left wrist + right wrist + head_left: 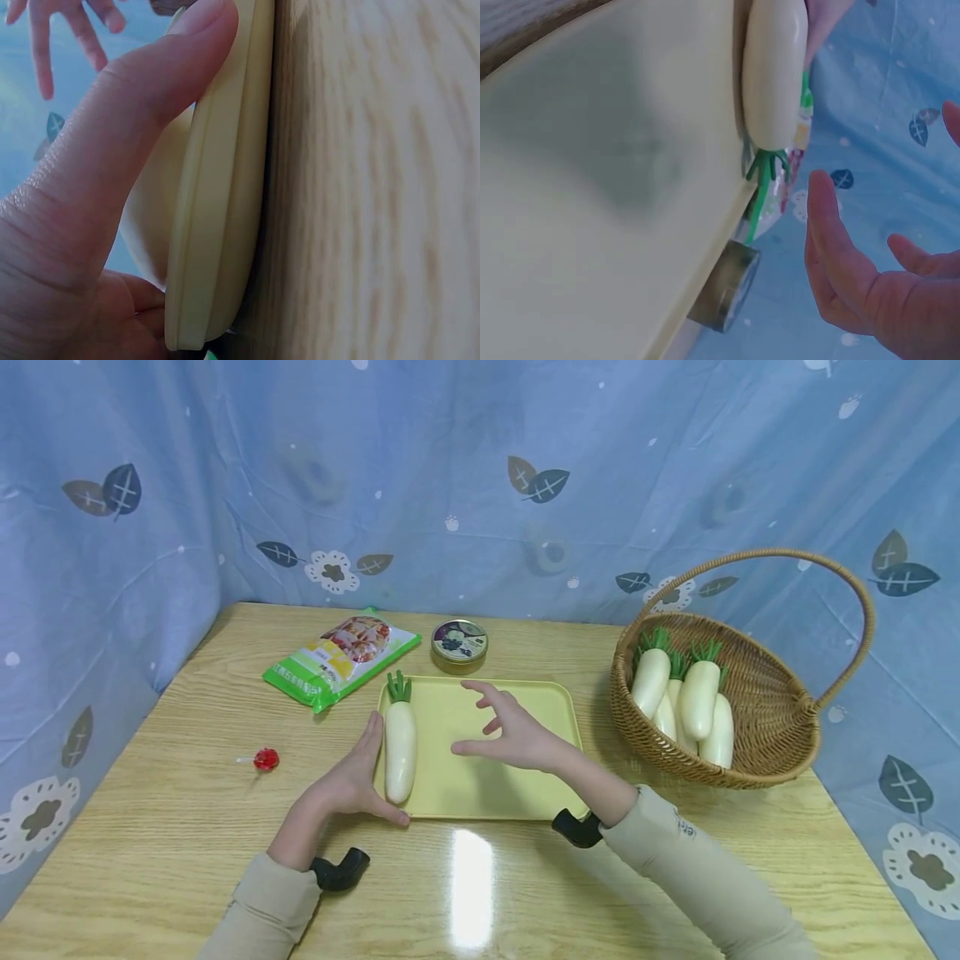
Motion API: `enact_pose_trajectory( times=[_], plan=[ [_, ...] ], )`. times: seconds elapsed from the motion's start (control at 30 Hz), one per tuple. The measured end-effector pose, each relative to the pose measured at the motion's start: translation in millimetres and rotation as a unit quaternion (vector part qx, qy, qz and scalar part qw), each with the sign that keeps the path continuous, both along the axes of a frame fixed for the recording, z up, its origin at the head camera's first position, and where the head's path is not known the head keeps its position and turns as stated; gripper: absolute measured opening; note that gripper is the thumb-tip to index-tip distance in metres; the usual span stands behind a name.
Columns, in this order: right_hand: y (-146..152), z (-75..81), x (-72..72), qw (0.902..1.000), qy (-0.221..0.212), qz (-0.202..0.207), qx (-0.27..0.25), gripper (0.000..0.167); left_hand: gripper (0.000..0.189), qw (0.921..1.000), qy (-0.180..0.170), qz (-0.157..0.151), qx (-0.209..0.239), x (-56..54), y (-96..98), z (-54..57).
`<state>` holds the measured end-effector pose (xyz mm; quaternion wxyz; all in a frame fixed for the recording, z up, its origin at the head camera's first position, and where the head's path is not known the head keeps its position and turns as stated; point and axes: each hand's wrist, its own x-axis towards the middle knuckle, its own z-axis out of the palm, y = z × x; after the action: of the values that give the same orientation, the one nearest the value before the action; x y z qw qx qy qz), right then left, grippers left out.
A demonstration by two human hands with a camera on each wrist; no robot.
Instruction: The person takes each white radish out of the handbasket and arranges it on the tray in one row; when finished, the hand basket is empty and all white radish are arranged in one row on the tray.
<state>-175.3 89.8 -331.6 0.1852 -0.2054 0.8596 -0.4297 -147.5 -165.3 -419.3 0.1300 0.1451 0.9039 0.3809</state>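
Note:
A pale yellow tray (480, 793) lies on the wooden table with one white radish (401, 752) along its left side, green leaf stubs toward the back. My left hand (352, 781) rests at the tray's front left corner, beside the radish. Its thumb lies on the front rim, and the fingers stretch along the left edge; in the left wrist view the thumb (142, 105) touches the rim. Over the tray hovers my right hand (513, 735), fingers spread and bent a little, holding nothing. The right wrist view shows the same radish (774, 75) beyond that hand.
A wicker basket (776, 768) with a tall handle holds several white radishes (701, 697) at the right. Behind the tray are a green food packet (345, 656) and a round tin (459, 646). A red lollipop (266, 759) lies at the left. Blue curtain surrounds the table.

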Motion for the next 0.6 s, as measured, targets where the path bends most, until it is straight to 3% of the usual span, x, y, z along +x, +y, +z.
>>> enact_pose_trajectory(
  times=[0.6],
  plan=[
    [35.4, 27.1, 9.2, 0.9992, 0.04, 0.003, -0.001, 0.079, 0.151, 1.0, -0.008, 0.002, 0.001, 0.1, 0.9, 0.5]
  ],
)
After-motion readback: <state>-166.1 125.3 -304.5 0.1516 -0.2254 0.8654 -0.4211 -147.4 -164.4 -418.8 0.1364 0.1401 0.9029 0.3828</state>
